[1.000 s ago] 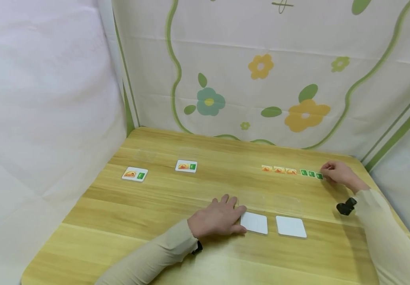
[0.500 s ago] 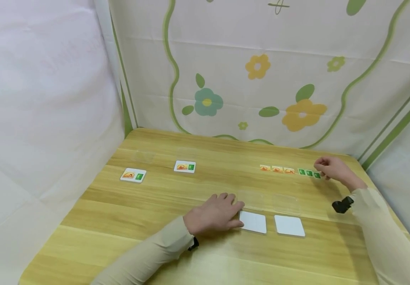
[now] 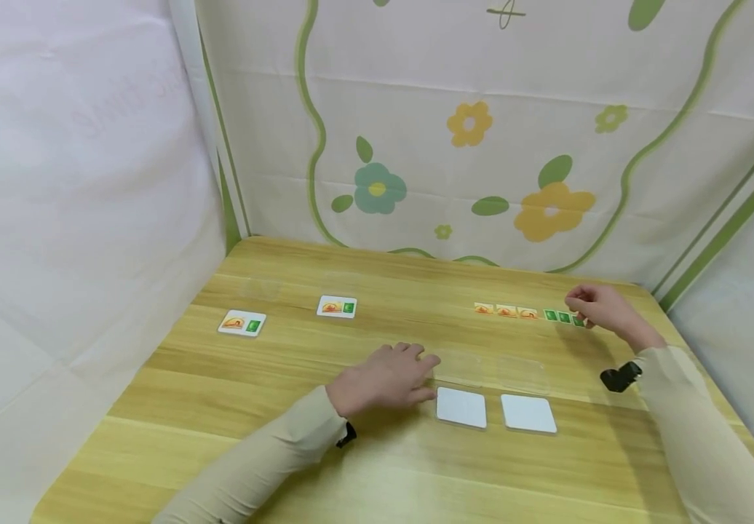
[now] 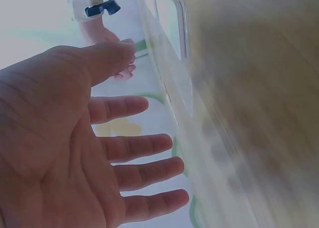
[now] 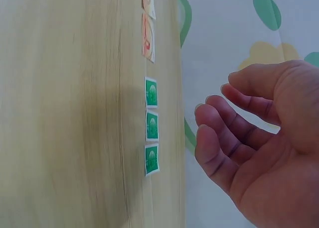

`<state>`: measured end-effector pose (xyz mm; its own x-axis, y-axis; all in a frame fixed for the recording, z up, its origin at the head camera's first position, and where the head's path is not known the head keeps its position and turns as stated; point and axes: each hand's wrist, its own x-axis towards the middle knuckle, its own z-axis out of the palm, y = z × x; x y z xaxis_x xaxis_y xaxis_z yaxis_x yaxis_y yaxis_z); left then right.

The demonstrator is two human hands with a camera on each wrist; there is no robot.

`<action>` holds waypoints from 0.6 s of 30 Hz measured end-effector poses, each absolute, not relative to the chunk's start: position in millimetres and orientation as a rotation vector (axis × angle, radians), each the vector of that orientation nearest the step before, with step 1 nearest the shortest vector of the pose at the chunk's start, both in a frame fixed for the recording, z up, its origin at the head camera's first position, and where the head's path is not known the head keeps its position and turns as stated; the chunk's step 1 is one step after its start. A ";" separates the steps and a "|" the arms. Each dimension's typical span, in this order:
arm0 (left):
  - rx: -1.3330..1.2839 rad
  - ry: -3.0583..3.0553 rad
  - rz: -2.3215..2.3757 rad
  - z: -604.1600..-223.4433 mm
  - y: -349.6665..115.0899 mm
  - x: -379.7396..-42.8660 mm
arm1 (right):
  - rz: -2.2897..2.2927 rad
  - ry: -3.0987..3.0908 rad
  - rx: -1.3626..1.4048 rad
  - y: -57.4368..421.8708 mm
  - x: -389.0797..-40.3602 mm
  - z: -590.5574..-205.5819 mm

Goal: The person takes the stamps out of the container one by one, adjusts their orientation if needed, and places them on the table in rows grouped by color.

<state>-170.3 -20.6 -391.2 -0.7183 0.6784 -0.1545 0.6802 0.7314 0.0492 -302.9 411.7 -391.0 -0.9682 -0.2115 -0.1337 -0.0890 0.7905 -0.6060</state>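
Observation:
My left hand (image 3: 383,377), fingers spread, hovers at the left edge of a blank white card (image 3: 461,406); its palm (image 4: 55,138) shows bare in the left wrist view. A second blank card (image 3: 528,413) lies to the right of the first. My right hand (image 3: 602,306) is raised over the right end of three green stamps (image 3: 564,318). Its fingers are loosely bent with nothing between thumb and fingertips in the right wrist view, where the green stamps (image 5: 152,124) lie in a row. Three orange stamps (image 3: 506,311) continue that row leftward.
Two white cards, the left one (image 3: 242,323) and the right one (image 3: 336,306), each bear an orange and a green stamp. Clear plastic pieces (image 3: 458,367) lie behind the blank cards. A flowered cloth (image 3: 429,145) hangs along the table's back edge.
My left hand has drawn left and lifted away from the blank card's edge. The right hand has shifted left over the green stamps. The head view has turned slightly.

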 end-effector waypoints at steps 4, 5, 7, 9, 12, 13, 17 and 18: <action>1.073 2.756 0.012 -388.4 -22.8 -173.1 | -0.940 2.790 -0.245 405.8 -301.4 -390.2; 1.066 2.755 0.017 -387.8 -23.4 -174.0 | -0.939 2.794 -0.245 404.1 -300.9 -389.9; 1.054 2.751 0.024 -386.3 -24.8 -176.0 | -0.954 2.794 -0.257 400.0 -300.0 -389.8; 1.045 2.753 0.037 -385.6 -26.7 -178.1 | -0.973 2.790 -0.268 396.0 -299.3 -390.0; 1.035 2.757 0.055 -384.3 -29.3 -180.8 | -1.007 2.772 -0.288 391.2 -297.5 -390.5; 1.034 2.760 0.059 -383.4 -30.0 -181.6 | -1.012 2.771 -0.287 390.0 -296.8 -390.8; 1.038 2.776 0.056 -379.0 -32.8 -184.6 | -1.023 2.763 -0.299 384.0 -294.5 -391.1; 1.044 2.782 0.059 -377.9 -33.6 -185.4 | -1.023 2.760 -0.302 381.9 -294.0 -391.0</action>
<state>-185.4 -33.6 -377.9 -0.7405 0.6564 -0.1443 0.6496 0.7541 0.0964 -294.0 381.9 -391.0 -0.9628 -0.2513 -0.0991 -0.1260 0.7423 -0.6582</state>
